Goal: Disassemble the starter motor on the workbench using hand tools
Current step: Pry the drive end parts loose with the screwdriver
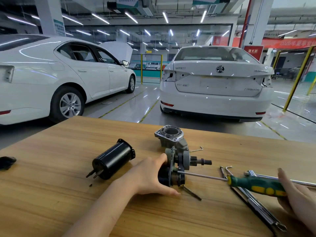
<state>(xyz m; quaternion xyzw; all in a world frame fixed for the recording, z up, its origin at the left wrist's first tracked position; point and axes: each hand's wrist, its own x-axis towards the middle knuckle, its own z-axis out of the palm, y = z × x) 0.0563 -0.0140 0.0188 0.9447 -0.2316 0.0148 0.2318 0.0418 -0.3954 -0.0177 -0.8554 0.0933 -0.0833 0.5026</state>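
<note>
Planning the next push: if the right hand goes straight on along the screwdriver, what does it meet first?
The starter assembly the left hand grips; the tip of the screwdriver in the right hand seems at its plate, depth unclear.

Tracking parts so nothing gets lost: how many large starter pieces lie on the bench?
3: the black can at left, the grey housing behind, and the gear assembly gripped by the left hand. Smaller bits may be hidden.

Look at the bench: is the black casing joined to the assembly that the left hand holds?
No, the black casing lies alone on the workbench, apart from the assembly in the left hand.
</note>
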